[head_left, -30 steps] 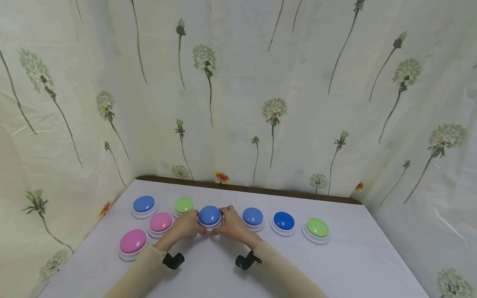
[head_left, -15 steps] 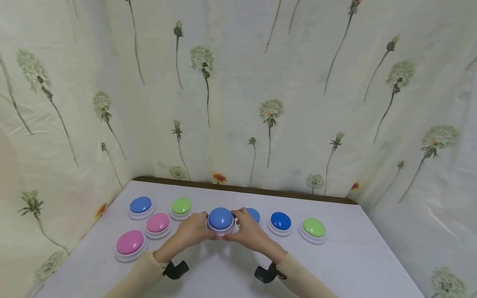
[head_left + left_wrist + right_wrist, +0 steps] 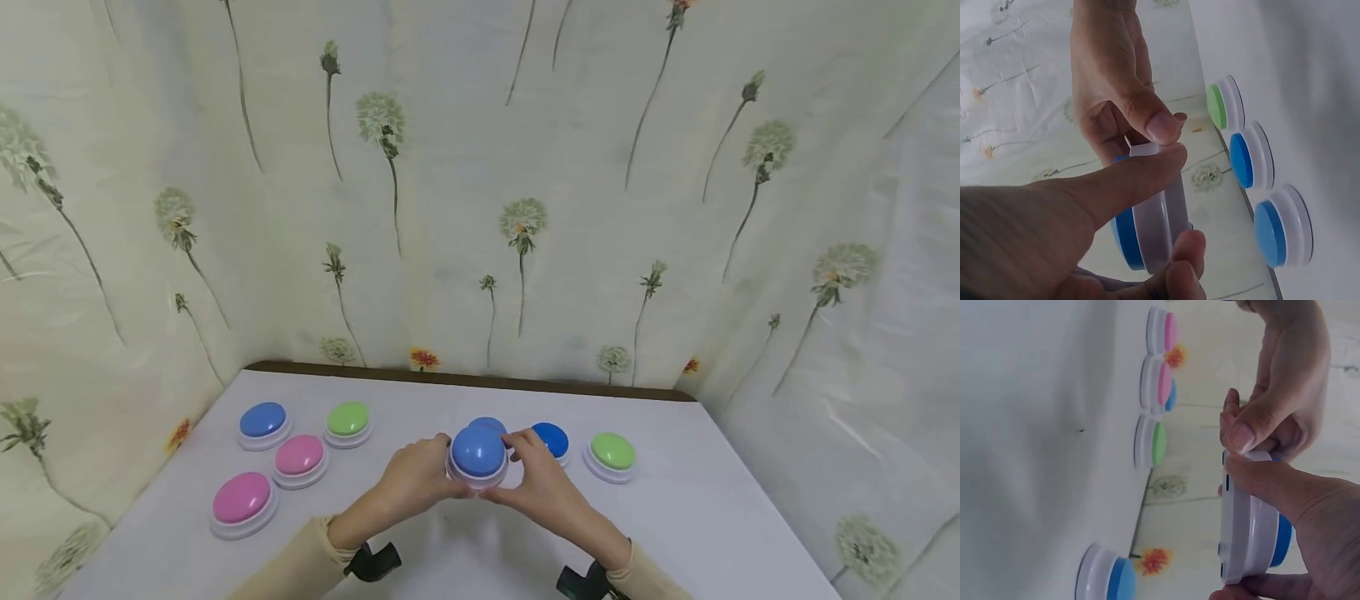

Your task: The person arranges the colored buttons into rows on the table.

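Note:
A blue push button with a white base (image 3: 478, 452) is lifted off the table, its dome facing me in the head view. My left hand (image 3: 418, 477) grips its left rim between thumb and fingers. Around the right rim curl the thumb and fingers of my right hand (image 3: 549, 493). Both thumbs meet at the near edge of the base, as the left wrist view shows. In the right wrist view the underside of the base (image 3: 1232, 519) is turned toward the table. Just behind the held button, another blue button (image 3: 489, 424) is partly covered by it.
On the white table (image 3: 675, 533), a darker blue button (image 3: 552, 438) and a green button (image 3: 613, 451) stand to the right. Leftward are a green button (image 3: 348, 419), a blue button (image 3: 262, 420) and two pink ones, the nearer pink button (image 3: 242, 497) lowest. A flower-printed curtain (image 3: 450, 167) surrounds the table.
Both hands have raised the blue button from the table and carried it rightward and nearer. It now partly hides the blue button behind it. The head view has turned slightly right.

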`<state>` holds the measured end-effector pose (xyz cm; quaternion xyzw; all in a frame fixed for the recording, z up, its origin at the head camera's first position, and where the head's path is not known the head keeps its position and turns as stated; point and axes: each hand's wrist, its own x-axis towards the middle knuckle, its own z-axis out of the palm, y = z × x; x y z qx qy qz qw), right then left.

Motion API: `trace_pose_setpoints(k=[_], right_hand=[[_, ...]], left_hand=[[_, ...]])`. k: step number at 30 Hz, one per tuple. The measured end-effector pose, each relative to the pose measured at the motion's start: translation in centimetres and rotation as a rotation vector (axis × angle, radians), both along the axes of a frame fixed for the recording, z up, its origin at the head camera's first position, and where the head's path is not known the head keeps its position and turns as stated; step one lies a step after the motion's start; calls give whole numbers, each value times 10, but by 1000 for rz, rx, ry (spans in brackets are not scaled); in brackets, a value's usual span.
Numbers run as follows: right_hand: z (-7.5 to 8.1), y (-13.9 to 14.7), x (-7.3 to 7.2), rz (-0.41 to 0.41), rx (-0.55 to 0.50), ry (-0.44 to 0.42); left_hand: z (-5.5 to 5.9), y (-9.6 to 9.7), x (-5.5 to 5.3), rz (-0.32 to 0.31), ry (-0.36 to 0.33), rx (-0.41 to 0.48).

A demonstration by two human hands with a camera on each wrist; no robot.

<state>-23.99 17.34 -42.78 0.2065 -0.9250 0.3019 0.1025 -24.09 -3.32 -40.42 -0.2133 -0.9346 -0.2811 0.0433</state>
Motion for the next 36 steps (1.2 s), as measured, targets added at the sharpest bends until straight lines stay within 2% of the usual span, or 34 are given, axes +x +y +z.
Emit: trace_pose_setpoints(k=[6,11,15,19,23,30,36], right_hand=[[-3,29,21,-62,-18,-41],[-10,54,35,-145,-15,-107],[-14,72,44,-231,0,-191],[-20,91,52,-304,21,-292],[-27,109,62,-370,63,-352],[-45,140,73,-465,126,-342],[-50,164,83,-472,163,-293]], left_hand=[[-6,30,8,-75,-9,-24],[-16,58,11,-130,23,-50],[-24,82,12,-151,52,-93],[-32,106,15,-177,34,-135],[-41,130,15,-204,15,-159],[-60,170,14,-245,-22,-148],[-70,202,15,-276,-63,-147]])
